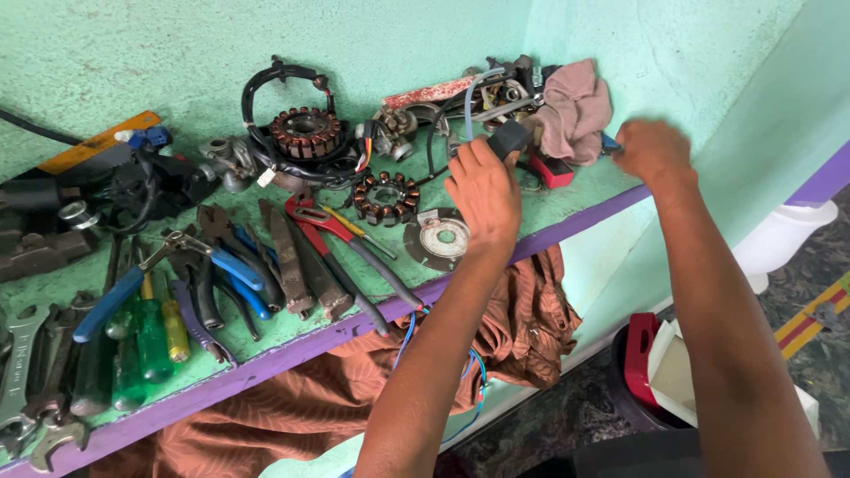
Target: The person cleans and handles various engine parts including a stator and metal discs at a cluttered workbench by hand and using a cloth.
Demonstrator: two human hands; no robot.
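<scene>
Up on the green shelf (567, 199), left hand (482, 190) wraps fingers round a black part (510, 137) by the pink rag (574, 106), right hand (651, 150) pinching something blue, barely visible — best steady the part firmly.

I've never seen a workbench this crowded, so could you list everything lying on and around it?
Shelf: one, green with purple edge.
Stator coils: two, copper, mid shelf.
Disc: one, grey, front edge.
Pliers: several, blue or red handles, left of centre.
Screwdrivers: several, green and yellow, left.
Spanners: a few, grey, far left.
Rag: one, pink, back right.
Cloth: one, rust brown, hanging below.
Bin: one, dark, on floor.
Left hand: grips a black part.
Right hand: beside rag; what it holds is unclear.
</scene>
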